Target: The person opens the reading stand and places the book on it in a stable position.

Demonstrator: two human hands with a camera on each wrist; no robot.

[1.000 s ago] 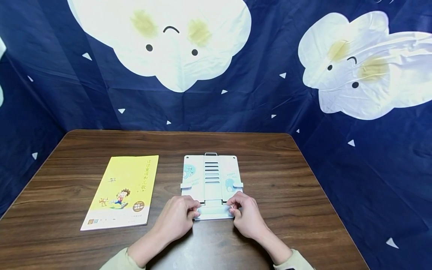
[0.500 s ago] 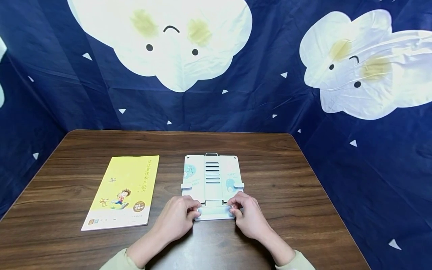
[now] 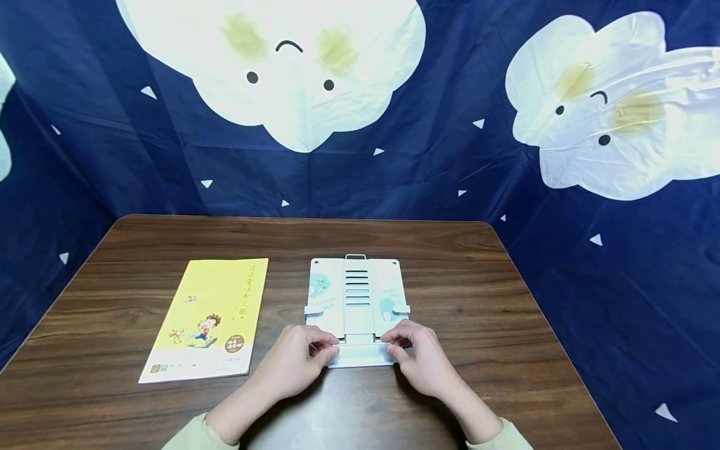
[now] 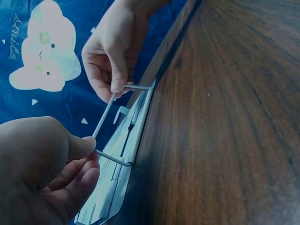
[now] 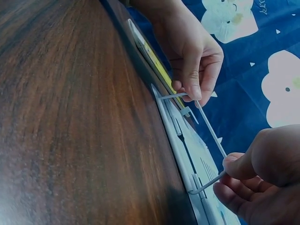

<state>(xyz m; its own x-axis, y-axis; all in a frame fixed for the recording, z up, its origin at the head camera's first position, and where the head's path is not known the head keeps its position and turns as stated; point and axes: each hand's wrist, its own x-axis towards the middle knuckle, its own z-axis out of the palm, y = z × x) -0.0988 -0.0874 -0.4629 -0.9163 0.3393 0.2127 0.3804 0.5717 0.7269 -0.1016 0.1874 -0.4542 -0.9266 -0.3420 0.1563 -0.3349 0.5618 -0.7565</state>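
A white book stand (image 3: 358,319) with blue cartoon prints and a row of slots lies flat on the table. A bent wire bar (image 4: 104,117) at its near end stands up from the panel. My left hand (image 3: 295,362) pinches one corner of this bar between thumb and fingers. The opposite corner is pinched by my right hand (image 3: 422,359), its thumb on the wire in the right wrist view. Small side clips (image 3: 401,309) stick out at both edges of the stand. A wire loop (image 3: 355,256) shows at its far end.
Left of the stand lies a yellow book (image 3: 210,319) with a cartoon child on its cover. The dark wooden table (image 3: 461,281) has a rounded far edge. Behind it hangs a navy cloth (image 3: 439,175) printed with white clouds.
The whole head view has shifted slightly, so the stand, book and hands appear a little further right. Both hands keep their pinch on the wire bar.
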